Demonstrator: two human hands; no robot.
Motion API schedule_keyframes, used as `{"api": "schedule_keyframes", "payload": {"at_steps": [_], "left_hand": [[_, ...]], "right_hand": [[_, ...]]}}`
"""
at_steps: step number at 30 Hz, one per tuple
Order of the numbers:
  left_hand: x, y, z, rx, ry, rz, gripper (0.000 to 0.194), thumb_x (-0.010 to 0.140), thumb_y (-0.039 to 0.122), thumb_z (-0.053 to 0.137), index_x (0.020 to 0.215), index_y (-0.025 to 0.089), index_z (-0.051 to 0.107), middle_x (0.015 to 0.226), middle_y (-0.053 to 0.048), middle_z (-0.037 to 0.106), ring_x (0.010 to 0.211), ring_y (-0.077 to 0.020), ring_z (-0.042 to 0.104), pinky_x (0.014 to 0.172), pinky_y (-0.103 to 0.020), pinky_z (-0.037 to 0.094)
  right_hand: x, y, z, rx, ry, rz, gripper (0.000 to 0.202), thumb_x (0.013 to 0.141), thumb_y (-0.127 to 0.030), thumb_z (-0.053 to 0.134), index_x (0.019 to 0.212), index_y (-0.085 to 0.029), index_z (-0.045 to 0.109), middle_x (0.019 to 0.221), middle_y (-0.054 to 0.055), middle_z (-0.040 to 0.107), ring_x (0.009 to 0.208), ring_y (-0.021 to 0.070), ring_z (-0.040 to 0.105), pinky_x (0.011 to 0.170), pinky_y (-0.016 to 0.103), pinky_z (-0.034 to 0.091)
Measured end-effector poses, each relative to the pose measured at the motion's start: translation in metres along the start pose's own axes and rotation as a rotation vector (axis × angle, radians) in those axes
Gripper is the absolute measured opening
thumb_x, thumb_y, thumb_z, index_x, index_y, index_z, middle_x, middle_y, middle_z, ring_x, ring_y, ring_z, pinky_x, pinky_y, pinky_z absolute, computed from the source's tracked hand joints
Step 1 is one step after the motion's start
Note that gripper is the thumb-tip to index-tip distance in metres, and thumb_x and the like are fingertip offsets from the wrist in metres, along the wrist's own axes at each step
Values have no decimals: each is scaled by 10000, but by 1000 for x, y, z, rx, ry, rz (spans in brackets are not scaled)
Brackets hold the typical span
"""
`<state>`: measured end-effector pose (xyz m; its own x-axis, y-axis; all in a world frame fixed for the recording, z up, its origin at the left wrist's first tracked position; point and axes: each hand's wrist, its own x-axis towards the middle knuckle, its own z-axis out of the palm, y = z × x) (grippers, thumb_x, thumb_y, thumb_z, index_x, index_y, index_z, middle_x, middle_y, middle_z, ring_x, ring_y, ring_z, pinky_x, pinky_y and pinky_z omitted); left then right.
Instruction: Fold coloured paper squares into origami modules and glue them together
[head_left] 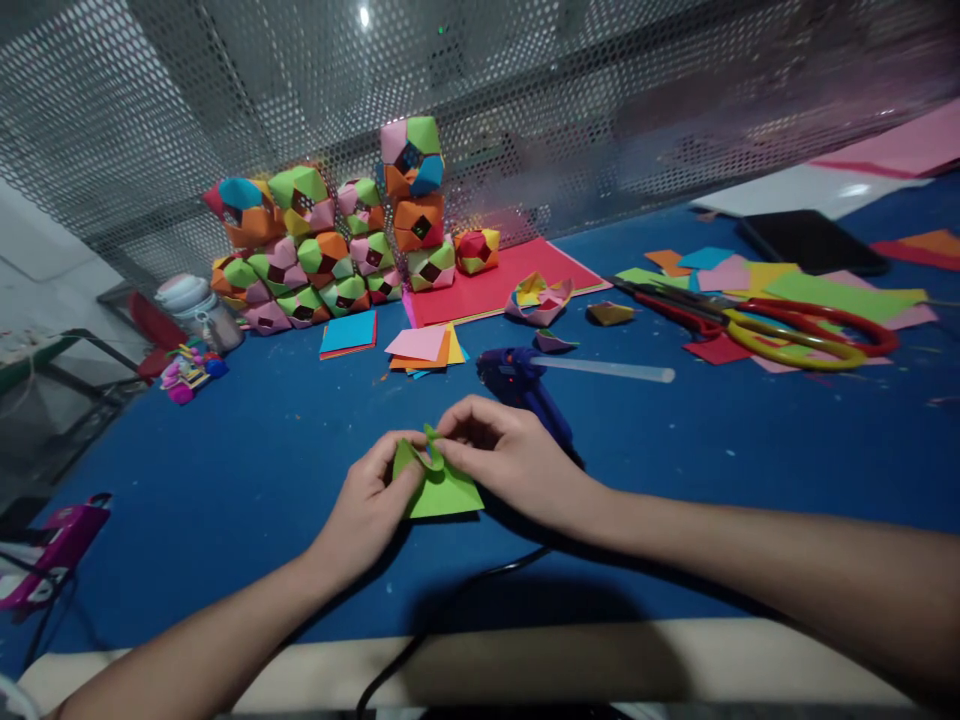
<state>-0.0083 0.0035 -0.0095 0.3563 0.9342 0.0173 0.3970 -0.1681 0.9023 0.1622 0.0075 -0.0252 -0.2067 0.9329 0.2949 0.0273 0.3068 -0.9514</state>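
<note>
A light green paper piece (444, 494) is held low over the blue table, its upper part bent into a curl. My left hand (375, 492) pinches its left side between thumb and fingers. At the top corner, my right hand (517, 460) grips the paper with thumb and index finger. Just behind my right hand lies a blue glue gun (529, 385) with a clear glue stick (611, 370) poking out of it. Small square papers in pink and orange (418, 345) are piled beyond my hands, with a blue-topped pile (349, 332) to their left.
Folded paper balls (325, 258) stand stacked against the mesh panel. An open paper shape (538, 298) sits by a red sheet (502, 282). Scissors (795, 340), loose papers and a black phone (814, 240) lie right. A black cable (450, 605) crosses the front edge; a purple power strip (60, 550) is left.
</note>
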Motion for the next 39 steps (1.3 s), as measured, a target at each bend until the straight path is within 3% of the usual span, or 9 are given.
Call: {"api": "schedule_keyframes", "payload": {"at_steps": [4, 10, 16, 20, 27, 39], "left_hand": [[1, 2, 1, 33, -37, 2, 193, 850, 317, 497, 739, 161, 519, 738, 22, 476, 688, -101, 424, 627, -199, 360], [1, 4, 3, -41, -14, -84, 221, 816, 343, 528, 705, 154, 500, 660, 39, 418, 621, -92, 376, 556, -198, 330], [1, 3, 2, -86, 37, -99, 205, 799, 352, 548, 750, 153, 544, 688, 25, 483, 628, -103, 426, 577, -210, 359], [2, 1, 1, -95, 56, -92, 186, 806, 334, 537, 791, 152, 572, 745, 10, 537, 673, -116, 463, 626, -220, 384], [2, 0, 3, -65, 47, -105, 189, 787, 337, 560, 788, 149, 573, 715, 18, 518, 654, -110, 452, 592, -212, 373], [3, 3, 2, -53, 40, -126, 197, 785, 328, 547, 719, 148, 587, 654, 24, 513, 609, -103, 430, 564, -211, 339]], "right_hand": [[-3, -4, 1, -42, -23, -50, 55, 789, -196, 564, 744, -164, 569, 686, -16, 546, 632, 93, 502, 573, 222, 414], [-3, -3, 0, -78, -34, -76, 79, 811, -221, 543, 774, -162, 582, 723, -1, 569, 660, 103, 520, 594, 232, 430], [-4, -6, 0, -78, -70, -49, 89, 830, -252, 520, 814, -175, 561, 732, -2, 551, 663, 105, 503, 585, 228, 423], [-4, -6, 2, -147, -62, -53, 89, 777, -250, 586, 813, -174, 557, 729, -8, 552, 649, 102, 486, 594, 230, 421], [-2, 2, 3, -250, -25, -85, 60, 770, -128, 524, 736, -154, 567, 656, -22, 538, 585, 86, 471, 540, 214, 377], [-2, 6, 1, -264, -57, -178, 68, 800, -144, 515, 784, -168, 578, 707, -7, 566, 621, 98, 492, 562, 224, 395]]}}
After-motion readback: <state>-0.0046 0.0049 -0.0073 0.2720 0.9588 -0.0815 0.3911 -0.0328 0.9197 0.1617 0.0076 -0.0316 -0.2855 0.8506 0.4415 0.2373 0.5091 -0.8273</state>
